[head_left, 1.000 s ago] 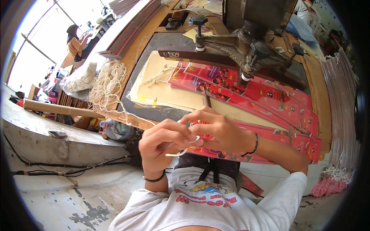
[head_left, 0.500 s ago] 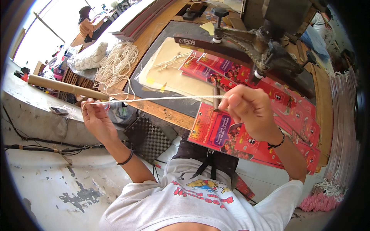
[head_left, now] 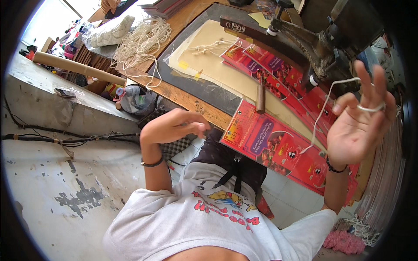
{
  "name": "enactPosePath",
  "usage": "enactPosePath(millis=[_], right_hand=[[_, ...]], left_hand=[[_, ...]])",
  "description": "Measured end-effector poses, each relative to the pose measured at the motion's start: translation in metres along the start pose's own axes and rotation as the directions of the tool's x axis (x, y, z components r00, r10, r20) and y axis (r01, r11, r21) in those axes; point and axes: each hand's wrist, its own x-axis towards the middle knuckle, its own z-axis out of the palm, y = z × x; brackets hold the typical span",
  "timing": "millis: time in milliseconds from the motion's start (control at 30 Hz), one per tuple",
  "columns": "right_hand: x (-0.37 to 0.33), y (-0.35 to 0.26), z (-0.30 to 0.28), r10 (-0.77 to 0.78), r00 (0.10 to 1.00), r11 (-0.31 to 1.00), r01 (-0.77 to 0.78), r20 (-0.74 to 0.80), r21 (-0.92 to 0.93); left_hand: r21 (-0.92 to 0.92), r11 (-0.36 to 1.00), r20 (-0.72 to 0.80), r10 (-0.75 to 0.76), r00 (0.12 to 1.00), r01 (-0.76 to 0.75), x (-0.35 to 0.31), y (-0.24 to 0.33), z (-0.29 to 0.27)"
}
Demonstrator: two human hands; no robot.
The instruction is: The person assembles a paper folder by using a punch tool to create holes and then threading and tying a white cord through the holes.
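Holding the right hand [head_left: 355, 130] up with its palm showing, the person carries a white cord [head_left: 318, 122] looped over the fingers. Those fingers are extended and parted rather than clenched, so the loop seems to stay on by being draped around them, not squeezed. How the cord runs behind them is hidden, so I cannot tell which fingers it circles. Its loose length drops leftward from the right fingers, ending over the front red sheet [head_left: 250, 135]; the raised wrist probably serves to lift the rest clear.

The left hand [head_left: 178, 125] hovers nearer the body, its fingers loosely bent with nothing visible between them, apparently free of any load. Just right of the left fingers, the front red sheet juts past the near edge of the desk [head_left: 196, 104], which likely keeps its end within easy reach. Beyond that, between the two hands, a short brown rod [head_left: 261, 99] meets the sheet's far side, perhaps as a weight.

Farther out from the left fingers, a heap of cord [head_left: 143, 41] sits at the desk's left side, presumably to keep its strands out of the way. Beyond the right fingers and to their left, more red sheets [head_left: 278, 71] overlap in a fan, plausibly for lifting singly.
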Motion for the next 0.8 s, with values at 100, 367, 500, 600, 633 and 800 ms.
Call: enactPosePath(millis=[100, 367, 500, 600, 633, 800], right_hand=[[-0.013, 0.014, 0.024, 0.104, 0.972, 0.994, -0.096, 0.213, -0.048], [-0.079, 0.047, 0.061, 0.290, 0.748, 0.951, -0.156, 0.597, -0.266], [-0.095, 0.046, 0.072, 0.323, 0.729, 0.946, -0.227, 0.604, -0.231], [-0.096, 0.046, 0.074, 0.374, 0.715, 0.927, -0.305, 0.590, -0.218], [-0.095, 0.046, 0.073, 0.401, 0.704, 0.915, -0.334, 0.585, -0.225], [-0.089, 0.044, 0.069, 0.506, 0.732, 0.862, -0.425, 0.456, -0.274]], left_hand=[[-0.008, 0.999, 0.086, 0.038, 0.996, -0.037, 0.018, -0.006, 0.018], [0.008, 1.000, 0.152, -0.022, 0.988, 0.021, 0.019, 0.001, 0.055], [0.010, 0.996, 0.254, -0.084, 0.963, 0.084, 0.008, 0.000, 0.053], [-0.004, 0.997, 0.249, -0.075, 0.966, 0.079, 0.007, -0.001, 0.054], [-0.014, 0.997, 0.239, -0.068, 0.969, 0.073, 0.006, -0.001, 0.054], [-0.129, 0.991, 0.024, 0.046, 0.999, -0.042, 0.011, -0.013, 0.064]])
